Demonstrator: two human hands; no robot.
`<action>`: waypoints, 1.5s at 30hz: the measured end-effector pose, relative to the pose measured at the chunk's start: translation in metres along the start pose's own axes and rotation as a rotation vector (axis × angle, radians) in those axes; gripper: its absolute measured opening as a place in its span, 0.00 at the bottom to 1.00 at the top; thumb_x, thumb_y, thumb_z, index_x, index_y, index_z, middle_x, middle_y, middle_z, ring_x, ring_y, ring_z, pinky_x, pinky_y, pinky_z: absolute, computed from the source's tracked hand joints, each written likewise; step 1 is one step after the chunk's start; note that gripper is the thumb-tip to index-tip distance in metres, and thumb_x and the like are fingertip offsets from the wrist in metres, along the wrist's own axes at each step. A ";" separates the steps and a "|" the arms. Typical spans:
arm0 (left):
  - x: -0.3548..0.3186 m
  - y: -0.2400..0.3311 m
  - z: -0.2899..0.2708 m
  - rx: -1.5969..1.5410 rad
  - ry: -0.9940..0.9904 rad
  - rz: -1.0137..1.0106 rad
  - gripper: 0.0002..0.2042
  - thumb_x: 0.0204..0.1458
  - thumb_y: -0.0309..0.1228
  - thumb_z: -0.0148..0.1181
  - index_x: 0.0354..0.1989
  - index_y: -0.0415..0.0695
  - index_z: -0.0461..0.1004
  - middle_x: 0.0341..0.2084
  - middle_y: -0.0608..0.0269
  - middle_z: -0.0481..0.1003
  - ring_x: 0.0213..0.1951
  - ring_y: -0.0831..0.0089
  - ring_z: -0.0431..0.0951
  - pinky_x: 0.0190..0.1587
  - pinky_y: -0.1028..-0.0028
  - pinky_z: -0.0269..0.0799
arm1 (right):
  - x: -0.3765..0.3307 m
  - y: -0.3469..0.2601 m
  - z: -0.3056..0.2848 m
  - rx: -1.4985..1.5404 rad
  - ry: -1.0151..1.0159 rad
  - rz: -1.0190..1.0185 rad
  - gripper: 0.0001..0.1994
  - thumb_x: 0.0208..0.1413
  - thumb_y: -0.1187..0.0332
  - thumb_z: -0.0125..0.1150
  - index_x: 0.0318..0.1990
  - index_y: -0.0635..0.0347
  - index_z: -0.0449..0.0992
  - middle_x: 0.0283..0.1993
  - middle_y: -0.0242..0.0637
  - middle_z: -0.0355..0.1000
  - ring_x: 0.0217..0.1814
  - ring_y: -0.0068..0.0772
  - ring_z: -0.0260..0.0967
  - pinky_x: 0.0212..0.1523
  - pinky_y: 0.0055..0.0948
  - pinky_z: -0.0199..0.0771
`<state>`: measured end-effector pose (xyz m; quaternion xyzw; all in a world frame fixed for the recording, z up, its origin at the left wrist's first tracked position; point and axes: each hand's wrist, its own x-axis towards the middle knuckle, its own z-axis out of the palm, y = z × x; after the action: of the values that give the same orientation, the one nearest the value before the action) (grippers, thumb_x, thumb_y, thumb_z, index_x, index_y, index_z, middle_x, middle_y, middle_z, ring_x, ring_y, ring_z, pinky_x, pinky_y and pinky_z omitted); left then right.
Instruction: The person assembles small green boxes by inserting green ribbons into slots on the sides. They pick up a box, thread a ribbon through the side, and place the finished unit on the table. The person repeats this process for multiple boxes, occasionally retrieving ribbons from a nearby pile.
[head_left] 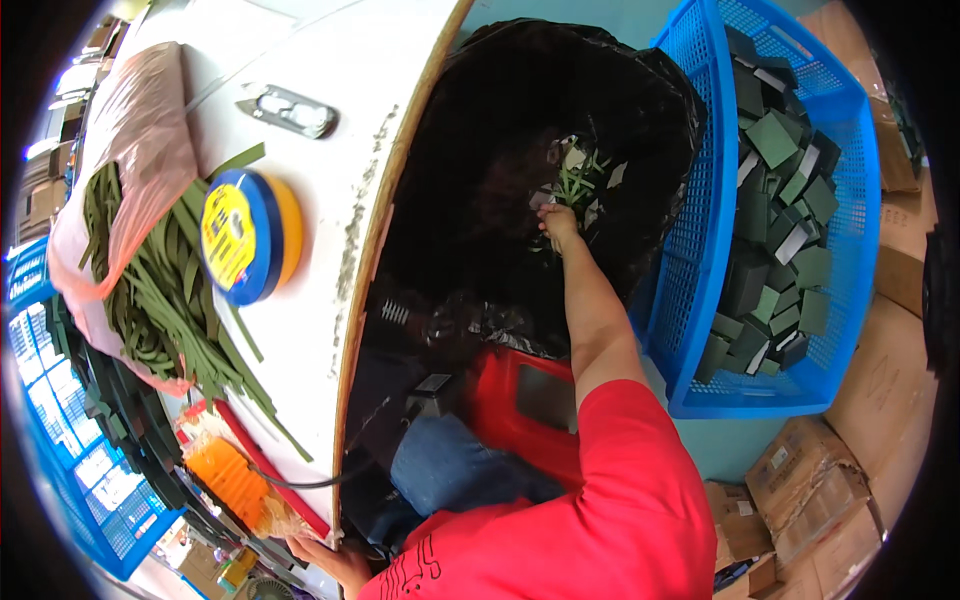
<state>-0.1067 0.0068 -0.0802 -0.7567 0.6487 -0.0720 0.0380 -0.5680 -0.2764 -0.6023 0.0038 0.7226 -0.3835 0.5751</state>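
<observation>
On the left of the bench [330,200], a pink bag [150,120] spills green strips [165,300] toward the near edge. An orange piece [225,475] lies below them, and a yellow-and-blue tub [230,237] sits just beside the strips, with a grey tool [290,112] beyond it. By the near corner is the left hand [335,565], mostly hidden by the red sleeve; its fingers and any grip cannot be told. It seems best kept there as a steady support while the other arm stretches.

Right of the bench, past a red stool [495,385], a black bag [500,90] gapes wide. The right hand [558,222] reaches into it, fingers partly curled, right at the green and pale scraps [578,183]; whether any are pinched cannot be told. Light, thin pieces like these probably call for a gathered, gentle grip, with the forearm held off the loose plastic. Farther right, a blue crate [690,250] holds green blocks [775,140], best left unbumped by the elbow.
</observation>
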 end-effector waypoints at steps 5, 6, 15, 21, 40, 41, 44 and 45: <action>-0.007 -0.051 0.012 0.097 0.039 0.072 0.40 0.47 0.14 0.52 0.72 0.33 0.44 0.69 0.32 0.48 0.70 0.37 0.51 0.71 0.50 0.46 | 0.033 0.040 0.012 0.019 0.052 0.108 0.10 0.62 0.76 0.46 0.44 0.56 0.75 0.32 0.32 0.72 0.21 0.25 0.66 0.19 0.27 0.61; -0.001 -0.055 0.013 0.096 0.039 0.090 0.40 0.47 0.14 0.52 0.72 0.33 0.44 0.69 0.32 0.48 0.70 0.37 0.51 0.71 0.50 0.46 | 0.049 0.054 0.008 0.040 0.065 0.161 0.11 0.62 0.76 0.44 0.45 0.54 0.73 0.33 0.31 0.70 0.20 0.24 0.64 0.17 0.25 0.58; -0.038 -0.043 0.009 0.122 -0.004 -0.009 0.40 0.47 0.14 0.53 0.71 0.33 0.44 0.68 0.32 0.48 0.69 0.36 0.51 0.71 0.49 0.46 | 0.041 0.045 0.050 0.281 0.127 0.439 0.11 0.67 0.67 0.41 0.47 0.46 0.73 0.31 0.28 0.68 0.17 0.21 0.52 0.16 0.19 0.52; -0.014 -0.041 0.017 0.124 -0.009 0.024 0.40 0.47 0.15 0.54 0.71 0.33 0.44 0.68 0.31 0.48 0.69 0.35 0.51 0.71 0.48 0.46 | 0.049 0.042 0.027 0.406 0.019 0.344 0.21 0.65 0.69 0.38 0.56 0.35 0.77 0.42 0.25 0.73 0.24 0.20 0.61 0.16 0.17 0.53; -0.013 -0.041 0.016 0.130 -0.020 0.023 0.40 0.47 0.15 0.55 0.71 0.33 0.44 0.67 0.30 0.49 0.68 0.33 0.51 0.70 0.46 0.46 | 0.056 0.054 0.025 0.574 0.368 -0.078 0.07 0.57 0.76 0.63 0.42 0.58 0.76 0.36 0.34 0.75 0.29 0.25 0.67 0.25 0.25 0.65; 0.000 -0.044 0.020 0.120 -0.019 0.052 0.40 0.47 0.15 0.56 0.71 0.33 0.44 0.67 0.30 0.49 0.68 0.33 0.51 0.70 0.46 0.46 | 0.060 0.056 0.018 0.549 0.471 -0.122 0.09 0.55 0.77 0.65 0.43 0.60 0.75 0.36 0.36 0.75 0.30 0.26 0.68 0.28 0.27 0.68; -0.021 -0.041 0.016 0.116 -0.003 0.024 0.40 0.47 0.16 0.56 0.71 0.33 0.44 0.67 0.30 0.49 0.68 0.32 0.51 0.70 0.46 0.46 | 0.052 0.062 0.022 0.457 0.491 -0.178 0.16 0.52 0.78 0.69 0.46 0.61 0.72 0.36 0.38 0.74 0.33 0.30 0.69 0.37 0.30 0.71; -0.023 -0.042 0.016 0.118 0.003 0.022 0.40 0.47 0.16 0.56 0.71 0.33 0.44 0.67 0.30 0.49 0.68 0.32 0.51 0.70 0.46 0.46 | 0.045 0.063 0.017 0.438 0.476 -0.188 0.18 0.51 0.78 0.69 0.48 0.60 0.71 0.36 0.38 0.74 0.34 0.31 0.69 0.40 0.31 0.71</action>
<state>-0.0664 0.0357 -0.0908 -0.7459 0.6516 -0.1107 0.0823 -0.5410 -0.2615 -0.6750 0.1502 0.7343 -0.5694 0.3377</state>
